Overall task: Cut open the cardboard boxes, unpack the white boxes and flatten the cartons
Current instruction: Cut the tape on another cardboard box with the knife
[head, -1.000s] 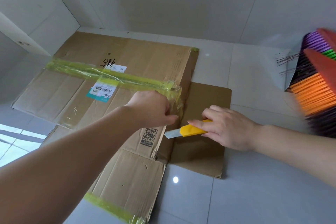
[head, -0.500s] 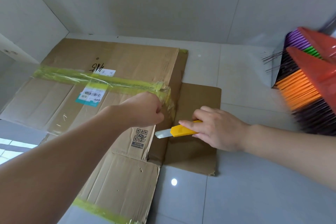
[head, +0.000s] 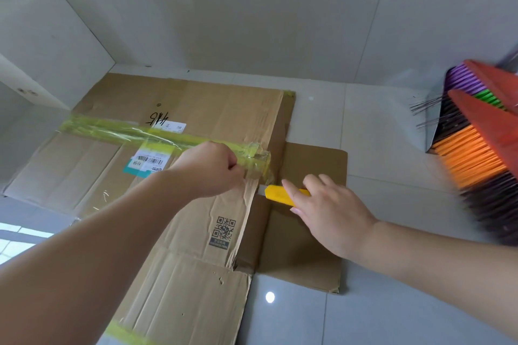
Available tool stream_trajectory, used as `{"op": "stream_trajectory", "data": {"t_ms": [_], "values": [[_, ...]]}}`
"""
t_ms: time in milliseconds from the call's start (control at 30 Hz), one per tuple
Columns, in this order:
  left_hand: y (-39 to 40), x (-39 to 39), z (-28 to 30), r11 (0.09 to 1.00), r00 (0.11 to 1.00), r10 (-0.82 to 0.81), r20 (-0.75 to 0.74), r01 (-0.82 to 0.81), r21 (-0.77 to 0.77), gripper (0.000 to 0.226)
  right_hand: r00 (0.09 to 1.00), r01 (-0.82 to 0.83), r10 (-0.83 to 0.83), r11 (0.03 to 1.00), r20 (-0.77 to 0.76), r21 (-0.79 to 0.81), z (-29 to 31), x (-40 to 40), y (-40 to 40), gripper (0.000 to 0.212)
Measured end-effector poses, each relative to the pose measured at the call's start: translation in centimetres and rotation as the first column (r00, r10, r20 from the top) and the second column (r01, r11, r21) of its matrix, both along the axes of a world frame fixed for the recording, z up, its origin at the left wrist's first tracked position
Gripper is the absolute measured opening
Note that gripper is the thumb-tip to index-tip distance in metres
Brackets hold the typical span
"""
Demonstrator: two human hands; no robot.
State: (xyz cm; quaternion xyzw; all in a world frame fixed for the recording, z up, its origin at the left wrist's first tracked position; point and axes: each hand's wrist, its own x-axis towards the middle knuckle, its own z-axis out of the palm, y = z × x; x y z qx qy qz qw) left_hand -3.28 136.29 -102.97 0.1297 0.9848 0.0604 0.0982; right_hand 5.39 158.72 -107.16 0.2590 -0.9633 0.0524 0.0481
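The left hand [head: 208, 169] pinches the yellow-green tape [head: 157, 136] on the flattened brown cardboard carton [head: 196, 232], while the right hand [head: 328, 213], just right, pinches the yellow utility knife [head: 280, 194] pointing left at the carton's edge.

The knife's [head: 283, 195] blade is mostly hidden behind the carton's [head: 196, 283] raised edge, and its rear lies under the right hand [head: 330, 216]. The left hand's [head: 208, 169] fingertips are curled out of sight at the tape [head: 157, 136]. The brooms [head: 482, 148] are blurred and cut off by the right edge.
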Motion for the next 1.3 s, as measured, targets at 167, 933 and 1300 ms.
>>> {"op": "stream_trajectory", "data": {"t_ms": [167, 933, 1300], "values": [[0.3, 0.9, -0.6, 0.998, 0.984, -0.061, 0.165, 0.063, -0.005, 0.035, 0.991, 0.032, -0.024, 0.998, 0.134, -0.054, -0.8, -0.5, -0.6, 0.051], [3.6, 2.2, -0.8, 0.961, 0.983, -0.138, 0.118, 0.162, -0.223, 0.032, 0.98, 0.07, -0.076, 0.997, 0.181, 0.04, 0.3, -1.4, -0.6, 0.052], [3.9, 2.2, -0.7, 0.961, 0.982, -0.134, 0.136, 0.162, -0.222, 0.033, 0.964, 0.133, -0.118, 0.99, 0.238, -0.051, -1.4, -2.0, -0.2, 0.055]]}}
